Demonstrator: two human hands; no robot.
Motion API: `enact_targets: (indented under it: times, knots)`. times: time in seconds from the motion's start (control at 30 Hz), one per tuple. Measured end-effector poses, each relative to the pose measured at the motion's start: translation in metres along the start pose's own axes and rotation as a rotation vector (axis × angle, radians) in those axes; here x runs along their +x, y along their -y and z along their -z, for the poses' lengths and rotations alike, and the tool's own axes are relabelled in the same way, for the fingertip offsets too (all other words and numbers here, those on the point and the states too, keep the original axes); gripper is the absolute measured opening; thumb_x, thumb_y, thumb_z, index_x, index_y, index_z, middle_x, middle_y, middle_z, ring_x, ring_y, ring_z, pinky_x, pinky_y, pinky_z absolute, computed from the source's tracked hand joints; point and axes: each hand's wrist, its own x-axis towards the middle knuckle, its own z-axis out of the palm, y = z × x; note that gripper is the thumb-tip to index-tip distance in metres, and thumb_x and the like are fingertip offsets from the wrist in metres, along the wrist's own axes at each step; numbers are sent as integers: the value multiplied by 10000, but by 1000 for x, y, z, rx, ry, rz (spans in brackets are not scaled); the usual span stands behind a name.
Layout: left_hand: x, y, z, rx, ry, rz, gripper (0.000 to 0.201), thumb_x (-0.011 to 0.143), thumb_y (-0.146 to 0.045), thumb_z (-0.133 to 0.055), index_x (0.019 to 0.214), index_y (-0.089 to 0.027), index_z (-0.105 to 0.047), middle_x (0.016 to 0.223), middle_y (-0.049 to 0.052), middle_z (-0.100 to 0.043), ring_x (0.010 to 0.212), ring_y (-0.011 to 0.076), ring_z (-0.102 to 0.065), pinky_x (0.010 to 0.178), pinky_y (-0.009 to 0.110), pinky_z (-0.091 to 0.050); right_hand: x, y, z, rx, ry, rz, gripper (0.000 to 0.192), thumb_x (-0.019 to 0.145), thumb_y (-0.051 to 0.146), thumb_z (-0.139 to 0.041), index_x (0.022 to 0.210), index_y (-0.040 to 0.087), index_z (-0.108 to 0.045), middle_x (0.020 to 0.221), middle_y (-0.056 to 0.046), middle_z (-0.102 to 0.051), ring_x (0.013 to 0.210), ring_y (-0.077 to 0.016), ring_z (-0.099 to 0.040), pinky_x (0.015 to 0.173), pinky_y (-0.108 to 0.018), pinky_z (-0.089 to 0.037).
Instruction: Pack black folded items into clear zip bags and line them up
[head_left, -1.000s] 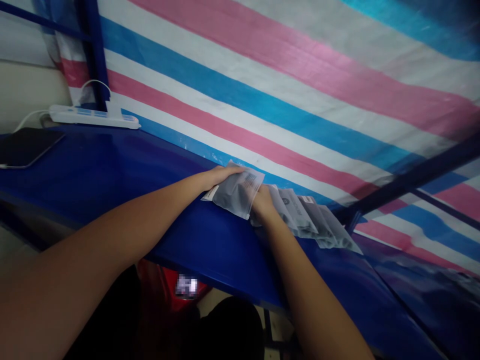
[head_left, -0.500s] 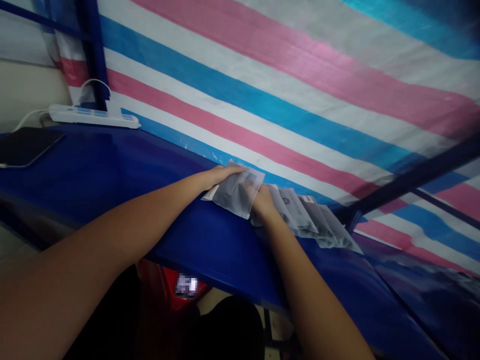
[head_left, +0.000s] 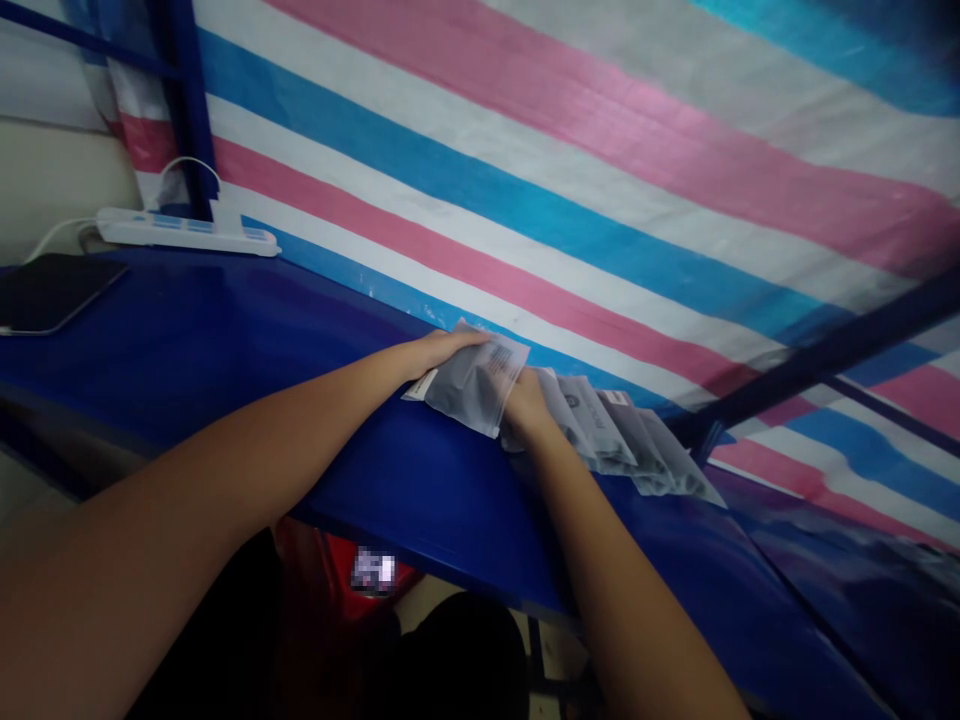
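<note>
A frosted zip bag point(head_left: 469, 385) with dark grey contents and a white label at its left corner is held slightly tilted over the blue table point(head_left: 420, 490). My left hand point(head_left: 442, 347) is closed on its upper left edge, thumb on top. At the bag's right side is my right hand point(head_left: 525, 395); its fingers show dimly through the translucent plastic, and I cannot tell whether they are inside the bag or behind it. Several similar frosted bags point(head_left: 600, 425) lie overlapping in a row to the right of my right hand.
A white power strip point(head_left: 187, 232) with cables lies at the table's back left, with a dark tablet-like device point(head_left: 56, 290) in front of it. Striped plastic sheeting point(head_left: 480, 190) hangs behind the table. A blue frame bar point(head_left: 825, 345) slants at the right. Below the table edge is something red point(head_left: 330, 575).
</note>
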Motion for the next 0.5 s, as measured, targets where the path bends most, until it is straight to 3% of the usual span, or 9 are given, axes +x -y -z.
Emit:
enact_targets:
  times: [0.5]
  knots:
    - [-2,-1,-2,-12,-15,18,550,710,-573,-760,1129,-218,-714,1031,132,-754,943,324,-711,699,387,-594,1,0,0,-21,16,46,436,831,513,-636,1120,199,-725,1056,-102,-746,1006,-305,-704,794,-389,-594]
